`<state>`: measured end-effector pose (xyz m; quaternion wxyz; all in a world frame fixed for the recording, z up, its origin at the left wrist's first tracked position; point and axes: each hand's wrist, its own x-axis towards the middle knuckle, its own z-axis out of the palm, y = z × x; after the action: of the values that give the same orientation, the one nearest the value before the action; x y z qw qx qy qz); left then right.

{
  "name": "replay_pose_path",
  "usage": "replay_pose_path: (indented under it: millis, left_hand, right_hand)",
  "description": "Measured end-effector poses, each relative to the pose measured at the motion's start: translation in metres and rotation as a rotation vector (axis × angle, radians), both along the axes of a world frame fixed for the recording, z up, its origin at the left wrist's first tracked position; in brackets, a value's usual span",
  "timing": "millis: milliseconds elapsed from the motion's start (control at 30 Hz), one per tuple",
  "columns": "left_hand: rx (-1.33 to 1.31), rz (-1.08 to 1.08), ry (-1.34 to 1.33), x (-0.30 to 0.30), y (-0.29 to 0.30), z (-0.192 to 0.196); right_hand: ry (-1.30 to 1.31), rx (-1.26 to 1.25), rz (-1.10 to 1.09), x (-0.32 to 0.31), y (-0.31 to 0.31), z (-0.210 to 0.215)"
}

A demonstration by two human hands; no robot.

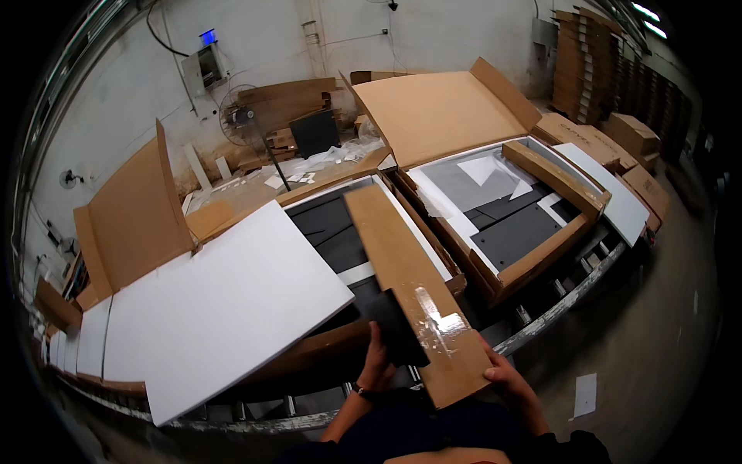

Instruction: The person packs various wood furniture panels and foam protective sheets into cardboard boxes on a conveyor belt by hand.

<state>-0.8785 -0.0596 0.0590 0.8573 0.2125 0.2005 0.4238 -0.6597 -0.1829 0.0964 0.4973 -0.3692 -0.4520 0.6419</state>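
Observation:
A long, flat brown cardboard box (pixel 402 271) with shiny clear tape slants from my body out over an open carton. My right hand (pixel 506 379) grips its near right edge, thumb on top. My left hand (pixel 376 362) is closed at the edge of a black panel (pixel 393 325) beside the box's left side; the fingers behind it are hidden. Beneath, the open carton (pixel 456 284) holds dark panels (pixel 325 220) framed in white foam. A large white foam sheet (pixel 224 309) lies on the left, its corner overlapping that carton.
At the right, another open carton (pixel 495 290) holds dark panels, foam and a long cardboard piece (pixel 553 174). The cartons rest on a roller conveyor (pixel 560 298) with a worn metal rail. A standing fan (pixel 241 116) and scraps lie beyond. Stacked cardboard (pixel 580 69) stands far right.

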Motion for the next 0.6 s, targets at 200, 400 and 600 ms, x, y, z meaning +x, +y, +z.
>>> replay_pose_path:
  millis: [200,400,600]
  left_hand:
    - [0.18,0.079,-0.155,-0.116,0.052,0.011]
    - [-0.029,0.54,0.314,-0.181,0.07,0.023]
    - [0.145,0.823,0.394,-0.22,0.041,0.023]
  right_hand:
    - [0.232,-0.026,0.193,-0.09,0.074,0.011]
    - [-0.002,0.114,0.406,-0.187,0.148,-0.055]
    - [-0.605,0.083,0.918,-0.121,0.168,-0.062]
